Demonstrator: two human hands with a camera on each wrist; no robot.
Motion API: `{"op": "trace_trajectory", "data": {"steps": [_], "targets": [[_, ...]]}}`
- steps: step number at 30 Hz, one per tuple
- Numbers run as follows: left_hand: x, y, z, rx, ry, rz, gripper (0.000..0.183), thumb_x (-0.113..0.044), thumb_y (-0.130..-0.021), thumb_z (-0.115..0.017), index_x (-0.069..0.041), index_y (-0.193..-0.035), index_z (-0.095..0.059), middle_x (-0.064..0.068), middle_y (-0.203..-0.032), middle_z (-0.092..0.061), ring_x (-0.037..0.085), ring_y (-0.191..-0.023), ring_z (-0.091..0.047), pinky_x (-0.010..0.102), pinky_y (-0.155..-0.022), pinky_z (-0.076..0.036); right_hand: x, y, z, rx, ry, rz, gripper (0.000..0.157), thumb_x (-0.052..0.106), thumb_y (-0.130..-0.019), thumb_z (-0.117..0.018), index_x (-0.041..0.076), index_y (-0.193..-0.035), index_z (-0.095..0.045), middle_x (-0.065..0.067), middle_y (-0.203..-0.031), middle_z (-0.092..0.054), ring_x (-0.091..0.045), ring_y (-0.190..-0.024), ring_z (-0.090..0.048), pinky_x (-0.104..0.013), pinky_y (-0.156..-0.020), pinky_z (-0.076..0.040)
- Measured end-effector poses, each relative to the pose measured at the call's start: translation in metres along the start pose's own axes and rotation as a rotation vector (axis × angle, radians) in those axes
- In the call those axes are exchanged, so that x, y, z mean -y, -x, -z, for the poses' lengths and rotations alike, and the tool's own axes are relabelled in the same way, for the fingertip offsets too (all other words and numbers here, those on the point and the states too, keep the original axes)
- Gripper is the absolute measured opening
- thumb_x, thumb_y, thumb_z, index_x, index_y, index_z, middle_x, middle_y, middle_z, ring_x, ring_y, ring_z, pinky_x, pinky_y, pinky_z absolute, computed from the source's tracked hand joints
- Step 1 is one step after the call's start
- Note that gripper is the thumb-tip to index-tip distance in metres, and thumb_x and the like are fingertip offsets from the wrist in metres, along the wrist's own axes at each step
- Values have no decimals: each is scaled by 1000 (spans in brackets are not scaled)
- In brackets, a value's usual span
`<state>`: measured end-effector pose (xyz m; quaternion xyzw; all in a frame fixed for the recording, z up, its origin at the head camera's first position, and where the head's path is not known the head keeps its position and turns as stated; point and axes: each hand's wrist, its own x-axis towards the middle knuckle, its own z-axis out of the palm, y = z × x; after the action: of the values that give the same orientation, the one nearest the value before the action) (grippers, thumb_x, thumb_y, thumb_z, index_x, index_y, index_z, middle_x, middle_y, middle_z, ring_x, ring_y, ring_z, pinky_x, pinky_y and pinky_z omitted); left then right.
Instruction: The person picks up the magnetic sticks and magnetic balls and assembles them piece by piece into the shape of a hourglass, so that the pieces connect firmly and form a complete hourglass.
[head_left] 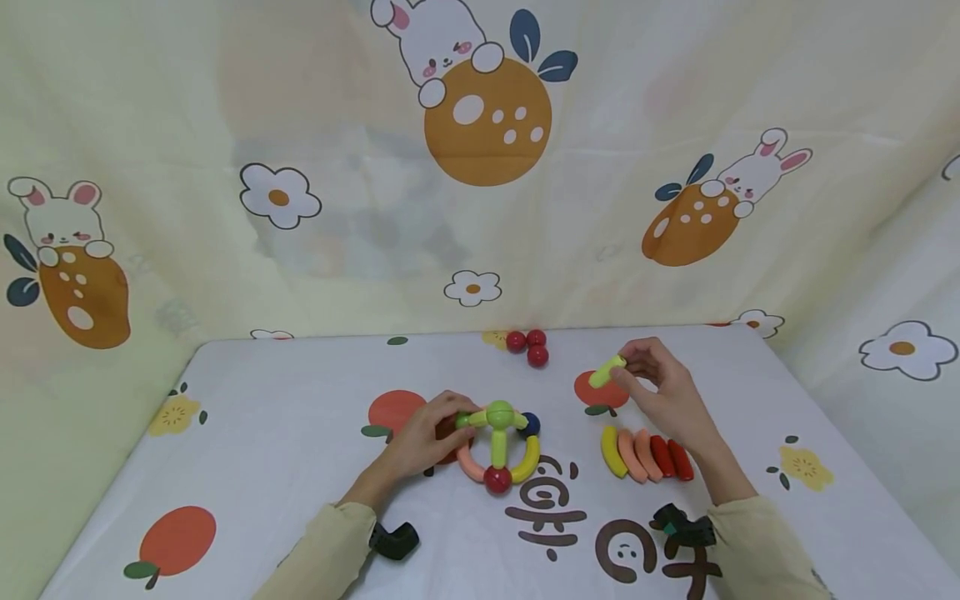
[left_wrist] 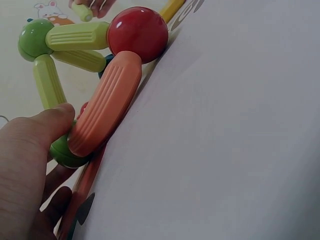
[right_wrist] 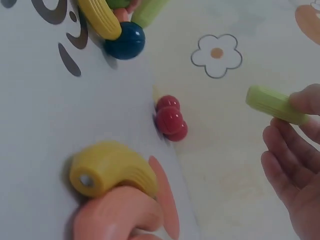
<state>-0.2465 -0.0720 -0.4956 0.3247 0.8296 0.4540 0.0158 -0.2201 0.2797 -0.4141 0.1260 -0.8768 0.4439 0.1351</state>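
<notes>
So the left hand [head_left: 427, 437] is gripping the toy frame [head_left: 498, 443] of sticks and balls from its left side, fingers curled round the green ball [left_wrist: 67, 152] at that end. In the left wrist view the thumb [left_wrist: 37, 130] sits right against the orange curved stick [left_wrist: 105, 105], which runs up to a red ball [left_wrist: 138, 34]. The frame sits on the table [head_left: 300, 433] near the middle, with a green ball on top [head_left: 499, 412], a dark blue ball [head_left: 529, 424] on the right and the red ball at the bottom, nearest the person.

The right hand [head_left: 660, 387] is lifted above the table, pinching a short light green stick [head_left: 606, 372] at its fingertips, the rest of the fingers loosely bent. It's to the right of the frame, not touching it.

Just below that hand there's a row of curved sticks [head_left: 647, 454] lying side by side: yellow, two orange, two red. Three red balls [head_left: 529, 345] are clustered together at the far edge of the table.

As for writing: the tablecloth has big brown rounded characters [head_left: 600, 533] printed near the front edge, but I can't read them from here. Otherwise it's fruit and flower prints, and the curtain [head_left: 480, 167] behind has bunnies on it.
</notes>
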Motion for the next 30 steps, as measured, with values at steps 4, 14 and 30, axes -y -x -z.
{"op": "trace_trajectory", "data": {"steps": [4, 14, 30], "targets": [[0, 0, 0, 0, -1, 2, 29, -25, -90, -64, -29, -119, -60, -10, -117, -56, 6, -108, -53, 32, -95, -47, 4, -1, -8, 5, -21, 5, 29, 20, -92, -61, 8, -115, -48, -2, -103, -59, -4, -93, -55, -7, -86, -42], [3, 0, -1, -11, -9, -40, 29, -25, -90, -64, -28, -118, -60, -10, -117, -56, 6, -107, -54, 33, -95, -47, 15, 0, -26, -4, -75, 61, 29, 15, -90, -63, 8, -116, -49, -2, -106, -57, -5, -94, -55, -9, -83, -45], [2, 0, 0, -4, -15, -45, 28, -26, -91, -63, -26, -119, -60, -8, -118, -57, 8, -108, -53, 33, -95, -47, 38, -4, -51, 60, -144, 35, 31, 9, -89, -63, 5, -117, -49, -7, -108, -59, -11, -97, -56, -11, -88, -44]]}}
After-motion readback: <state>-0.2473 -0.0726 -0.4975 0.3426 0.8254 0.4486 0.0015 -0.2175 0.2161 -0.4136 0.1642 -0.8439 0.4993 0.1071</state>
